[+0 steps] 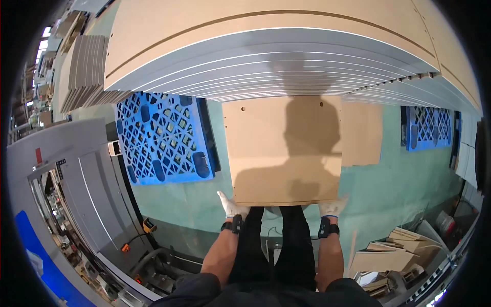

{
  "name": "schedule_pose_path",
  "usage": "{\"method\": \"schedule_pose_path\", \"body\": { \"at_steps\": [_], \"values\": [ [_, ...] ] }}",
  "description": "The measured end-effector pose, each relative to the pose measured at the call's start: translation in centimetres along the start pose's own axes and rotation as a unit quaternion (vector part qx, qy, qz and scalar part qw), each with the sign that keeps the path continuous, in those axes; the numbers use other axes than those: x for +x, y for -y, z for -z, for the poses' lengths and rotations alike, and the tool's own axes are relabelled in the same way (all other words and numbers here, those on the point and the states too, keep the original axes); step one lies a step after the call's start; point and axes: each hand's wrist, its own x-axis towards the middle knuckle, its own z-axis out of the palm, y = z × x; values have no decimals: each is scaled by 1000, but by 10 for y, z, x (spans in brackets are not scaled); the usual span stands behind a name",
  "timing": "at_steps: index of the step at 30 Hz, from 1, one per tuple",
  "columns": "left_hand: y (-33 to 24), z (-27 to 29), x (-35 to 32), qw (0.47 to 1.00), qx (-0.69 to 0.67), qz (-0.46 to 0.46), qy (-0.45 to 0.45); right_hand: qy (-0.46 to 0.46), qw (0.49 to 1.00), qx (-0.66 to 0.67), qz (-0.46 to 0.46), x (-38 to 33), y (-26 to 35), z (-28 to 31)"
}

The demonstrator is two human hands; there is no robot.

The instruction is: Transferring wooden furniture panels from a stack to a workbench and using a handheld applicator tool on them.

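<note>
A rectangular tan wooden panel (pixel 261 148) lies flat in front of me, with two small holes near its far edge. At its near left corner is my left hand (pixel 233 206) in a white glove, gripping the edge with the thumb sticking out and the fingers hidden underneath. My right hand (pixel 333 206), gloved too, grips the near right corner, its fingers largely out of sight below the panel. Both wrists wear dark bands. My shadow falls across the panel. Just beyond its far edge rises a tall stack of large panels (pixel 276 64) with pale edges.
A blue plastic pallet (pixel 158 138) is on the green floor (pixel 286 235) at left; another blue pallet (pixel 434 128) is at far right. Brown sheet material (pixel 361 134) lies beside the panel. A grey machine (pixel 92 189) stands at left. Board offcuts (pixel 383 258) are piled at lower right.
</note>
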Motion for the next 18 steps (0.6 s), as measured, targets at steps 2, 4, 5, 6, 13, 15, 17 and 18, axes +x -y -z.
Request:
{"method": "schedule_pose_path", "body": {
  "at_steps": [2, 4, 5, 6, 13, 15, 17, 18],
  "values": [
    [-1, -2, 11, 994, -10, -60, -87, -39, 993, -113, 20, -5, -12, -13],
    [2, 1, 16, 996, -19, -61, -70, -8, 992, -127, 13, 14, -1, 5],
    [5, 3, 16, 996, -20, -63, -58, 16, 991, -135, 3, 18, 3, 12],
    [7, 3, 17, 996, -26, -62, -59, 15, 990, -141, 4, 21, 10, 18],
    [-18, 40, 22, 1000, 1, -9, 20, 42, 991, -124, -30, 0, 3, -6],
    [-19, 13, 18, 994, 41, -10, -104, -19, 984, -174, 8, -3, 18, -3],
    [-65, 50, -6, 915, 287, -65, -275, -84, 959, -269, 34, -29, 3, 2],
    [-103, 93, -20, 906, 367, -65, -198, -81, 941, -327, 40, -40, -1, 12]
  ]
}}
